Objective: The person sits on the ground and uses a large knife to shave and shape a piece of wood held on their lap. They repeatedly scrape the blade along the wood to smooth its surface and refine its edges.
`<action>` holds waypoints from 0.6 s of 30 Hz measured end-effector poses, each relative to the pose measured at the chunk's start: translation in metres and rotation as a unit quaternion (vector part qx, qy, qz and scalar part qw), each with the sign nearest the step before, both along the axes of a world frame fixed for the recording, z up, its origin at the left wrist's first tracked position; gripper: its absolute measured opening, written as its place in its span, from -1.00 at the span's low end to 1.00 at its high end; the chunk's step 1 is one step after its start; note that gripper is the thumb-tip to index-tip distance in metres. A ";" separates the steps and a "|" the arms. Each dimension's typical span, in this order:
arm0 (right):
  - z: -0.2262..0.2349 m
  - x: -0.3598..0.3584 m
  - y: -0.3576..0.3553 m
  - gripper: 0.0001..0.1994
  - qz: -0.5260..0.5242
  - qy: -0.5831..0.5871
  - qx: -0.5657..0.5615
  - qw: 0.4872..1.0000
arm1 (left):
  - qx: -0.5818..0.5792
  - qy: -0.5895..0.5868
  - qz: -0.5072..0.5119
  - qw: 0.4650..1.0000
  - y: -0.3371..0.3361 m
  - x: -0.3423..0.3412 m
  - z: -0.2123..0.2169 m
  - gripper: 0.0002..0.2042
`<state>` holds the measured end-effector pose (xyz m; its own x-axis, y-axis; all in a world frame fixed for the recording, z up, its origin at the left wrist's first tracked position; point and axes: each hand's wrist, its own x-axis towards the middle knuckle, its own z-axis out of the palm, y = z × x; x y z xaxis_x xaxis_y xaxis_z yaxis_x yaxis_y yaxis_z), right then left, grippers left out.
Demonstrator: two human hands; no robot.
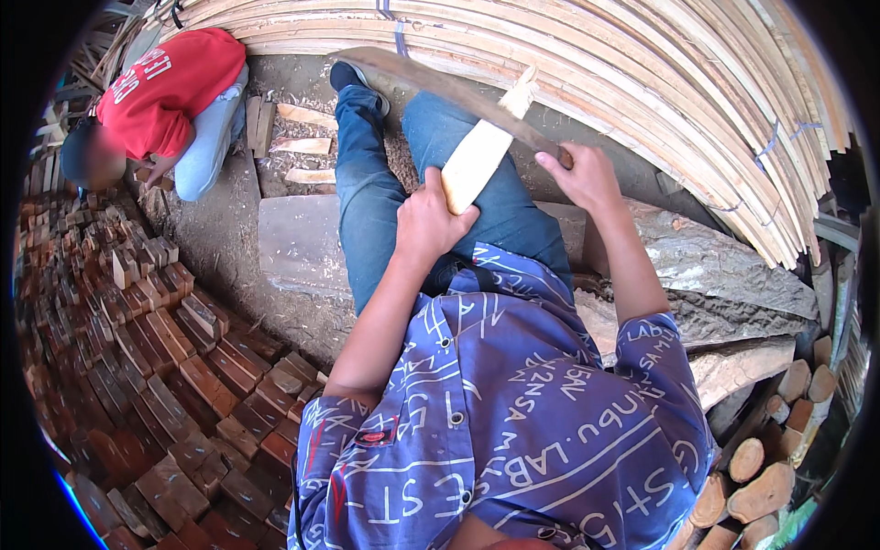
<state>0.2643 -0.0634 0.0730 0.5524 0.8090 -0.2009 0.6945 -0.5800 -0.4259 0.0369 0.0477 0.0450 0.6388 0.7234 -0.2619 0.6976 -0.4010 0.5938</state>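
My left hand (429,220) grips the lower end of a pale, flat piece of wood (481,151) that stands tilted over my lap. My right hand (579,174) holds the handle of a long dark curved blade (431,78). The blade reaches up and to the left and crosses the top end of the wood piece, where a pale sliver sticks up. I am seated in blue jeans and a blue patterned shirt, with my legs stretched forward.
Stacked reddish-brown wood blocks (156,367) cover the left. A person in a red shirt (160,87) crouches at the upper left. Bundled pale slats (660,64) arch across the top and right. A thick log (724,266) and cut round billets (761,458) lie on the right.
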 end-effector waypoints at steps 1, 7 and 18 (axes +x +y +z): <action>0.000 -0.015 0.004 -0.41 0.015 0.023 -0.010 1.000 | -0.008 0.001 0.001 1.000 0.001 0.001 0.003 -0.47; -0.002 -0.035 0.024 -0.37 0.190 -0.087 -0.037 0.977 | 0.000 -0.019 0.010 1.000 0.001 -0.013 -0.007 -0.39; -0.002 -0.008 0.014 -0.34 0.193 -0.154 -0.020 0.969 | -0.018 -0.012 0.000 1.000 0.000 -0.009 -0.001 -0.31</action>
<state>0.2562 -0.0492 0.0714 0.2481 0.9625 -0.1096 0.9538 -0.2624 -0.1460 0.0279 0.0477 0.0443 0.6449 0.7139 -0.2727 0.6828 -0.3780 0.6251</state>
